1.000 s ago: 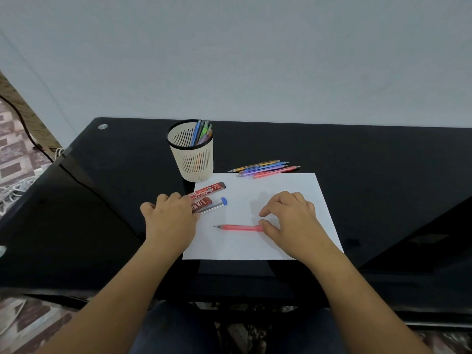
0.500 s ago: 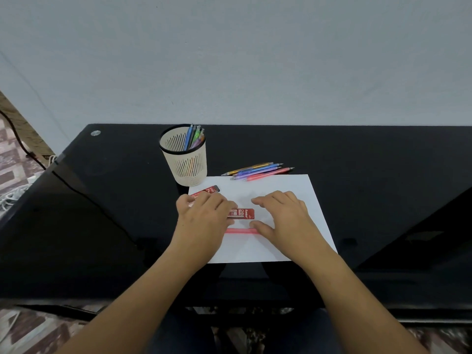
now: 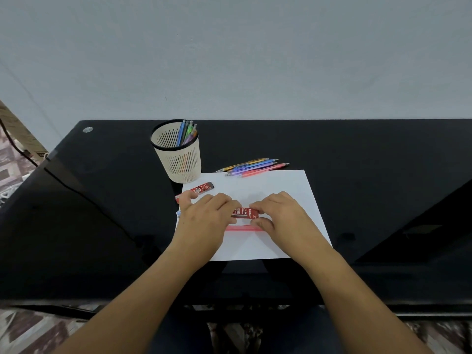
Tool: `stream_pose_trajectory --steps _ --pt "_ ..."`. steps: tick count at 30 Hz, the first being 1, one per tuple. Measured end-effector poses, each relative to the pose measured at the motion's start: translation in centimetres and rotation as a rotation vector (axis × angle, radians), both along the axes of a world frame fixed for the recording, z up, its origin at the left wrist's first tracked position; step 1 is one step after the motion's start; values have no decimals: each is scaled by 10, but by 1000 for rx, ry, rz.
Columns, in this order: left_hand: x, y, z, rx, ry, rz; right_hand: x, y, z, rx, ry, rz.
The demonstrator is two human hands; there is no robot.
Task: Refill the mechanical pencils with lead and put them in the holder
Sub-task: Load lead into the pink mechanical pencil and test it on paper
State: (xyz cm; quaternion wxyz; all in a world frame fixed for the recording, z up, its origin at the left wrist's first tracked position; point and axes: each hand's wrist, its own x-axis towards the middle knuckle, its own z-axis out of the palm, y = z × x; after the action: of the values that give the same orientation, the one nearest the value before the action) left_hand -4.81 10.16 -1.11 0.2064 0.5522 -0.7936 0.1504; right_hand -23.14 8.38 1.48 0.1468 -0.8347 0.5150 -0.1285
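Observation:
A red 2B lead case (image 3: pixel 244 213) is held between both hands over the white paper sheet (image 3: pixel 281 190). My left hand (image 3: pixel 207 218) grips its left end and my right hand (image 3: pixel 281 215) pinches its right end. A pink mechanical pencil (image 3: pixel 242 228) lies flat on the paper just below the case, partly under my fingers. A second red lead case (image 3: pixel 203 188) lies at the paper's top left corner. Several coloured mechanical pencils (image 3: pixel 252 166) lie above the paper. The beige slotted holder (image 3: pixel 178 159) stands at the back left with several pencils in it.
The black glass desk (image 3: pixel 370 175) runs to a pale wall behind. A small blue-capped piece (image 3: pixel 178 213) shows by my left hand at the paper's left edge. A dark cable (image 3: pixel 18 146) and patterned floor lie off the desk's left side.
My left hand picked the 2B lead case up from the paper's left side and carried it to the middle. My right hand left the pink pencil and took the case's right end.

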Motion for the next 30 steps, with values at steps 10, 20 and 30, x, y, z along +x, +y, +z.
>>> stream_pose_trajectory --steps 10,20,30 --pt "3 -3 3 -27 8 -24 2 -2 11 66 68 2" --pt "5 -4 7 -33 -37 3 -3 -8 -2 -49 132 -152" --pt "8 -10 22 -24 -174 -82 -1 -3 -10 -58 47 -119"
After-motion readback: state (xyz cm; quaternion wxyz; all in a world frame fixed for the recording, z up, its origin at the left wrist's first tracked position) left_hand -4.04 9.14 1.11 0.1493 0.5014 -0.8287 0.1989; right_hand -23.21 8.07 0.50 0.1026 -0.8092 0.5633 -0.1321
